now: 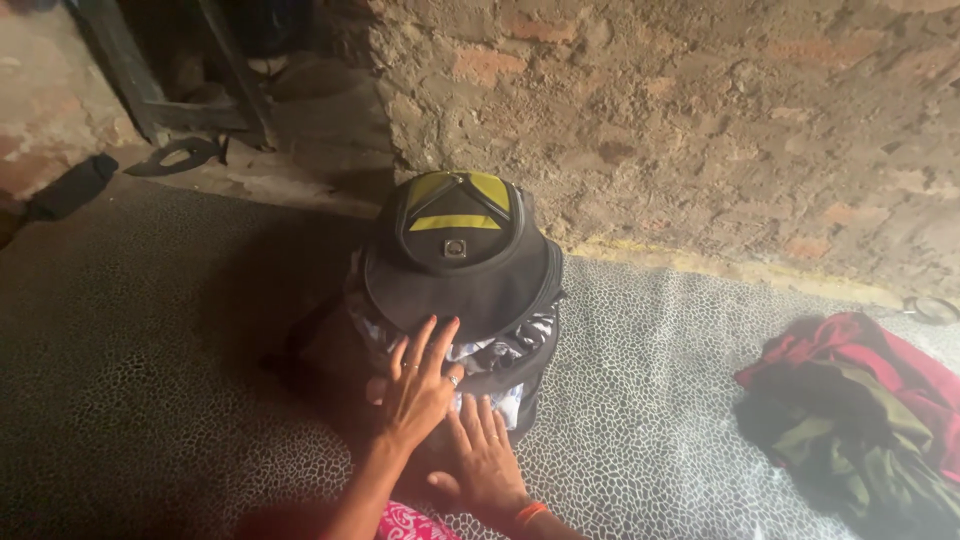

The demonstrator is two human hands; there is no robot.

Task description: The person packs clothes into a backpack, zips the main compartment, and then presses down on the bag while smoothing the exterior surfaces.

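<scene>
Near the front edge of the patterned mat point(650, 400), the right hand point(485, 455) lies flat, fingers spread, against the lower front of a black backpack point(470, 290), gripping nothing. Just above, the left hand point(420, 385) presses open-palmed on the white patterned cloth point(500, 352) bulging from the bag's unzipped mouth. Toward the mat's right edge lies a heap of red and green clothes point(860, 410). Beyond rises a rough brick wall point(700, 110).
</scene>
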